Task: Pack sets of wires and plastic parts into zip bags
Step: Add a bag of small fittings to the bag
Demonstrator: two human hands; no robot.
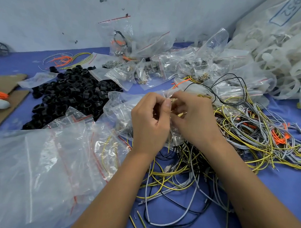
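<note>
From the head view, both hands meet over the middle of the blue table, working the mouth of one small zip bag. The main risk, as I judge it, is snagging: the loose wires lie tangled just right of and under the hands, and a black loop rises beside the bag, so a stray strand could get caught in the seal or drag neighbours along. The thin film could also slip from the pinch and spill its yellowish contents back into the heap.

The left hand comes in from the near side, knuckles up, fingers curled with thumb and forefinger pinching the bag's top edge. The right hand faces it, touching it, fingers curled and pinched on the same film. Both forearms angle in from the near edge.

Black plastic parts are heaped to the left, empty zip bags near left, filled bags at the far side.
</note>
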